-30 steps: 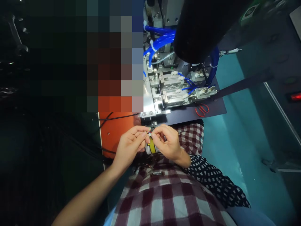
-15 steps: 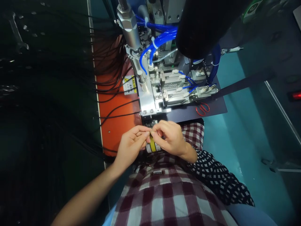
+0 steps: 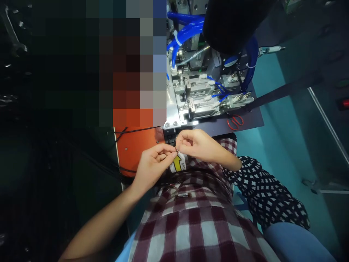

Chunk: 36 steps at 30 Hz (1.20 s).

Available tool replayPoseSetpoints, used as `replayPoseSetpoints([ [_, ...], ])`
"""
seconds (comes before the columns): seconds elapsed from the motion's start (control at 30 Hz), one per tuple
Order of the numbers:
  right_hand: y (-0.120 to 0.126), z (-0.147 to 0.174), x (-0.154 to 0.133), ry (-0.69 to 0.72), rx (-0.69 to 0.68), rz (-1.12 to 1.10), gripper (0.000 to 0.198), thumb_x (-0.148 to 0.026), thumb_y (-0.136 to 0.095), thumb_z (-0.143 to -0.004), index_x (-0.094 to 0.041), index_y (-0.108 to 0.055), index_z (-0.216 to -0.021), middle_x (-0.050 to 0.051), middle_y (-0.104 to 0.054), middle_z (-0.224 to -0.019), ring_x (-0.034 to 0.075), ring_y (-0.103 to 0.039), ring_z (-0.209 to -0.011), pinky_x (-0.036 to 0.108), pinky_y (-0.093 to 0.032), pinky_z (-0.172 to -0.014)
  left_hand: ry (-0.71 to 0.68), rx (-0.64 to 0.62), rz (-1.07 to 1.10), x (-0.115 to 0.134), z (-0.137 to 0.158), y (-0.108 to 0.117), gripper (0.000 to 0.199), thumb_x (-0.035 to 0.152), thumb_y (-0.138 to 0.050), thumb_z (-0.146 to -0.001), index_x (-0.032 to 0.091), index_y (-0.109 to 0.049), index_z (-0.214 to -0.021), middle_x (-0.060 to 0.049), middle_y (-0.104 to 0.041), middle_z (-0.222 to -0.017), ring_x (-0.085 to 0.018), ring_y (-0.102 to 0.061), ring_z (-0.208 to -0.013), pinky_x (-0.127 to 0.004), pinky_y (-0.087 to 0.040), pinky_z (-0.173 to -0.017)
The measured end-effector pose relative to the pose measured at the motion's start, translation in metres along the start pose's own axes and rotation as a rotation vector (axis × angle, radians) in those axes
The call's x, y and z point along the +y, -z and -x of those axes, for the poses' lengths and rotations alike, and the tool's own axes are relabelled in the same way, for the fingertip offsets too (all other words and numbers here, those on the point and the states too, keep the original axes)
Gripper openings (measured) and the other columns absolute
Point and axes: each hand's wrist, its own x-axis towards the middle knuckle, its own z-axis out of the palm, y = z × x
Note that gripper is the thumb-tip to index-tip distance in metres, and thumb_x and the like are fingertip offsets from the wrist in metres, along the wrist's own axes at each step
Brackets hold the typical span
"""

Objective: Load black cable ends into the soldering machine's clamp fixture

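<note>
My left hand and my right hand meet at their fingertips, just in front of the machine's near edge. Thumb and forefinger of each are pinched together around something tiny at the meeting point, too small to name. Below the fingertips shows a white label with a yellow arrow. Right beyond the hands lie a small black fixture and the silver metal plate of the machine.
Several pneumatic cylinders with blue tubes stand on the dark base plate. Red-handled scissors lie to their right. An orange panel with black cables is at left. A black cylinder overhangs the top. Large blurred squares hide the upper left.
My right hand has risen slightly and its forearm reaches further right. The left hand stays nearly in place, still pinching. Blurred squares now cover the upper left.
</note>
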Motion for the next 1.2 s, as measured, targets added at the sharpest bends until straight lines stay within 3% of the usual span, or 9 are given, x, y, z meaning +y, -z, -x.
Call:
replayPoseSetpoints([
  [0.13,-0.003,-0.004,0.009,-0.057,-0.054,-0.239,0.007,-0.019,-0.06,-0.078,-0.015,-0.063,-0.072,-0.004,-0.053,-0.061,0.008,-0.042,-0.054,0.021,-0.032,-0.049,0.037,0.001,0.001,-0.005,-0.002,0.001,0.024,0.036,-0.073,-0.076,0.014,-0.069,-0.082,0.004,-0.053,-0.055,-0.006,-0.044,-0.047,-0.018,-0.044,-0.047],
  [0.3,-0.006,-0.006,0.014,-0.023,-0.103,-0.418,0.007,-0.019,-0.059,-0.078,-0.015,-0.061,-0.072,-0.002,-0.058,-0.065,0.009,-0.048,-0.057,0.022,-0.038,-0.053,0.074,-0.014,0.009,-0.009,-0.002,0.003,0.028,0.04,-0.072,-0.077,0.014,-0.068,-0.083,0.004,-0.05,-0.052,-0.006,-0.042,-0.045,-0.018,-0.041,-0.046],
  [0.4,-0.008,-0.003,0.015,0.087,-0.048,-0.28,0.008,-0.02,-0.058,-0.081,-0.016,-0.061,-0.075,-0.004,-0.051,-0.061,0.009,-0.042,-0.054,0.022,-0.034,-0.051,0.091,-0.033,0.055,-0.008,-0.003,0.004,0.029,0.041,-0.073,-0.077,0.013,-0.067,-0.084,0.004,-0.05,-0.053,-0.005,-0.04,-0.044,-0.018,-0.039,-0.046],
  [0.53,-0.014,0.005,0.019,0.406,0.211,0.104,0.01,-0.02,-0.058,-0.085,-0.018,-0.061,-0.075,-0.004,-0.048,-0.061,0.01,-0.043,-0.056,0.026,-0.036,-0.058,0.087,-0.054,0.159,-0.008,-0.004,0.003,0.026,0.039,-0.072,-0.079,0.014,-0.065,-0.087,0.004,-0.053,-0.055,-0.004,-0.037,-0.044,-0.017,-0.035,-0.045],
  [0.6,-0.02,0.008,0.024,0.45,0.294,0.135,0.012,-0.022,-0.057,-0.087,-0.019,-0.06,-0.076,-0.004,-0.048,-0.061,0.01,-0.043,-0.056,0.027,-0.036,-0.059,0.063,-0.074,0.207,-0.009,-0.004,0.003,0.025,0.037,-0.07,-0.082,0.015,-0.064,-0.09,0.004,-0.054,-0.056,-0.003,-0.034,-0.042,-0.017,-0.032,-0.044],
  [0.7,-0.03,0.01,0.033,0.328,0.336,-0.034,0.011,-0.025,-0.058,-0.087,-0.019,-0.06,-0.078,-0.003,-0.047,-0.063,0.011,-0.042,-0.056,0.025,-0.036,-0.054,0.033,-0.108,0.232,-0.01,-0.004,0.002,0.024,0.036,-0.067,-0.084,0.014,-0.063,-0.094,0.002,-0.058,-0.059,-0.003,-0.032,-0.042,-0.018,-0.028,-0.044],
  [0.87,-0.042,0.011,0.038,0.122,0.296,-0.38,0.018,-0.034,-0.061,-0.086,-0.018,-0.058,-0.077,-0.005,-0.043,-0.06,0.008,-0.035,-0.05,0.022,-0.031,-0.045,0.036,-0.138,0.225,-0.011,-0.003,0.002,0.023,0.035,-0.064,-0.086,0.014,-0.062,-0.097,0.001,-0.059,-0.061,-0.003,-0.031,-0.042,-0.018,-0.025,-0.044],
  [1.2,-0.046,0.013,0.04,0.108,0.314,-0.445,0.017,-0.032,-0.062,-0.085,-0.018,-0.058,-0.077,-0.005,-0.045,-0.06,0.008,-0.035,-0.05,0.022,-0.03,-0.045,0.036,-0.135,0.22,-0.009,-0.003,0.0,0.023,0.035,-0.066,-0.085,0.015,-0.062,-0.095,0.002,-0.058,-0.06,-0.003,-0.032,-0.042,-0.017,-0.023,-0.044],
])
